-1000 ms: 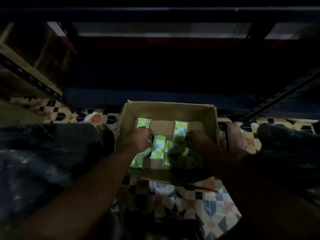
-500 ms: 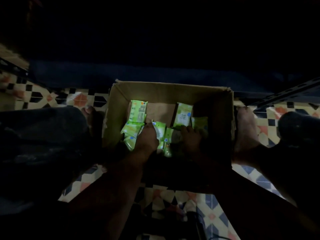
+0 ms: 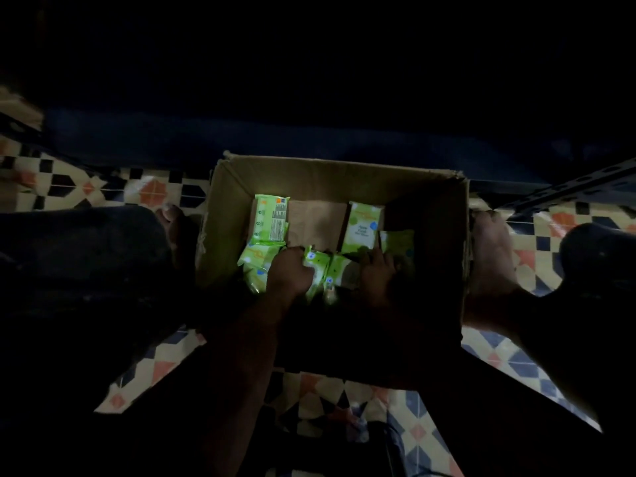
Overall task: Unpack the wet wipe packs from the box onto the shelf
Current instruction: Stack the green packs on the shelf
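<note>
- Cardboard, brown and dimly lit: from the head view I see an open box (image 3: 330,177) sitting on a patterned tile floor (image 3: 82,187), its far wall toward a dark shelf edge (image 3: 309,136).
- Green wet wipe packs lie inside the box. One pack with a printed back label (image 3: 270,220) lies flat at the far left, another with its pale front up (image 3: 362,228) lies right of the bare cardboard bottom, and a darker one (image 3: 399,244) sits just beside it.
- My left hand (image 3: 288,273) is down in the box, fingers curled round a pack (image 3: 316,270); more packs (image 3: 256,266) are bunched just left of it.
- My right hand (image 3: 375,273) is also in the box, close to the left one, touching a pack (image 3: 342,273) between the two hands. It is deep in shadow, so I cannot tell whether its fingers are clasping or merely resting.
- Bare feet flank the box: one (image 3: 175,232) against its left wall, one (image 3: 492,256) against its right wall.
- A slotted metal upright (image 3: 564,187) runs diagonally at the far right, beyond the box.
- No pack shows on the shelf; everything above the box is too dark to read.
</note>
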